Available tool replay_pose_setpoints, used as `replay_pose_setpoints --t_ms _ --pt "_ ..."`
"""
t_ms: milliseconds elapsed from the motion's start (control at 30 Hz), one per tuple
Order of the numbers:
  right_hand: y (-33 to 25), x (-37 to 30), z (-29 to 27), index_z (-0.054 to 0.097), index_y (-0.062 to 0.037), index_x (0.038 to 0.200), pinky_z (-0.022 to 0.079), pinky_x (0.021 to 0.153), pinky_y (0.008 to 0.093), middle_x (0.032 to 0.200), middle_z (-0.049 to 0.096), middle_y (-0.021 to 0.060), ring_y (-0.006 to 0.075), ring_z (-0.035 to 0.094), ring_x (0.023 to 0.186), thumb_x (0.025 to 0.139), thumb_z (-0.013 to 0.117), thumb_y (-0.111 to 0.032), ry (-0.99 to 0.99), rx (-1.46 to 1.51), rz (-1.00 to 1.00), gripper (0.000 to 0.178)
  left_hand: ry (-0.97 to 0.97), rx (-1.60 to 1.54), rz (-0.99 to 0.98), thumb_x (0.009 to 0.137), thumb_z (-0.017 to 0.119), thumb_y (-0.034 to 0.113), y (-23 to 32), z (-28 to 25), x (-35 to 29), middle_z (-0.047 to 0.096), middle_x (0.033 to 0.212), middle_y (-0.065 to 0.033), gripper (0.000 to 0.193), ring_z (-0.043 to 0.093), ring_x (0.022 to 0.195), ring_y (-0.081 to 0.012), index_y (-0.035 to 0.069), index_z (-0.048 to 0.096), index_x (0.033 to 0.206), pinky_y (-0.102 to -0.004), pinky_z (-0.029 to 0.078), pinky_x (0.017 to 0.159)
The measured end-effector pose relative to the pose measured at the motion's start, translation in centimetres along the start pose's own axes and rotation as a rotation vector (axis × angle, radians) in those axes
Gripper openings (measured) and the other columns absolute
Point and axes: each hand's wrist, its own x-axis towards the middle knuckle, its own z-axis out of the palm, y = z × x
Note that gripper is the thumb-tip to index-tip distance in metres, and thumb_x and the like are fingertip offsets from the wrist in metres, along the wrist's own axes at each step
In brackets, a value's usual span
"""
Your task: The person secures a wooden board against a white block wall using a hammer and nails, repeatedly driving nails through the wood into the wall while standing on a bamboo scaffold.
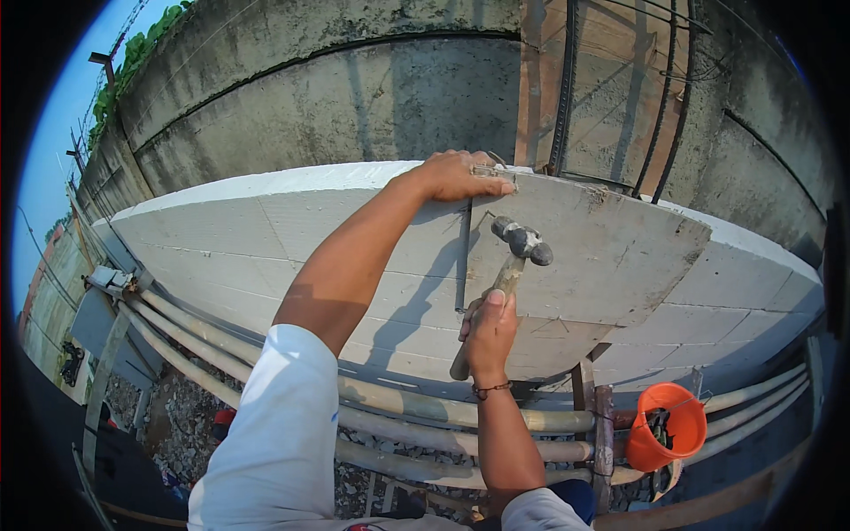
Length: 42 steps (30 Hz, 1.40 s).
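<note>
My right hand point(491, 336) is wrapped round the wooden handle of a hammer point(522, 241), its metal head raised in front of a flat grey board point(602, 239). The board lies against a wall of white blocks point(345, 212). My left hand point(460, 175) is closed at the top edge of the wall, beside the board's upper left corner. A small greyish piece shows by its fingers; what they grip is partly hidden. Below that hand a narrow grey bar point(464, 257) hangs down along the board's left edge. A thin nail-like piece point(488, 214) shows near the hammer head.
Bamboo poles point(416, 407) run along the wall's front, crossed by an upright timber point(604, 434). An orange bucket point(666, 427) with dark items inside stands at the right. Steel bars point(567, 88) rise behind the board, before a concrete wall point(301, 106). Rubble point(190, 416) lies below.
</note>
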Motion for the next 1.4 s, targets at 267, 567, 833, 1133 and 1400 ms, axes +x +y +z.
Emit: replay_pose_setpoints --t_ms 267,567,833,1133,1400 --pt "-0.1 0.8 -1.1 0.040 -0.0069 0.096 0.043 0.043 0.0237 0.069 0.051 0.0052 0.0109 0.050 0.048 0.098 0.042 -0.054 -0.029 -0.107 0.018 0.047 -0.024 -0.023 0.007 0.074 0.058 0.073 1.1 -0.5 0.3 0.059 0.127 -0.0170 0.082 0.051 0.123 -0.0338 0.014 0.056 0.131 -0.0420 0.039 0.103" --pt "2.8 3.0 -2.1 0.040 -0.0051 0.096 0.043 0.043 0.0250 0.066 0.049 0.0080 0.0128 0.051 0.048 0.094 0.046 -0.060 -0.050 -0.258 -0.010 0.056 -0.076 -0.063 -0.001 0.073 0.056 0.076 2.2 -0.2 0.8 0.056 0.132 -0.0171 0.085 0.048 0.126 -0.0366 0.014 0.055 0.132 -0.0447 0.036 0.105" --pt "3.1 3.7 -1.8 0.042 -0.0068 0.093 0.040 0.042 0.0234 0.060 0.048 0.0015 0.0087 0.046 0.045 0.098 0.044 -0.053 -0.057 -0.254 -0.050 0.047 -0.034 -0.039 -0.003 0.072 0.057 0.075 2.4 -0.8 0.3 0.056 0.131 -0.0178 0.084 0.048 0.127 -0.0350 0.016 0.056 0.131 -0.0431 0.036 0.106" --pt "3.5 4.1 -2.0 0.043 -0.0064 0.092 0.040 0.041 0.0238 0.060 0.049 0.0007 0.0088 0.049 0.046 0.098 0.044 -0.052 -0.056 -0.387 -0.135 0.046 -0.017 -0.001 0.035 0.072 0.056 0.076 1.2 -0.1 0.4 0.055 0.134 -0.0173 0.086 0.046 0.129 -0.0361 0.015 0.055 0.133 -0.0438 0.035 0.107" --pt "-0.7 2.2 -3.6 0.044 -0.0072 0.091 0.038 0.039 0.0232 0.062 0.048 0.0014 0.0093 0.048 0.045 0.101 0.040 -0.046 -0.161 -0.341 0.111 0.040 -0.016 -0.025 -0.001 0.073 0.056 0.075 1.2 0.3 0.6 0.056 0.133 -0.0159 0.084 0.047 0.127 -0.0353 0.016 0.054 0.132 -0.0451 0.036 0.106"
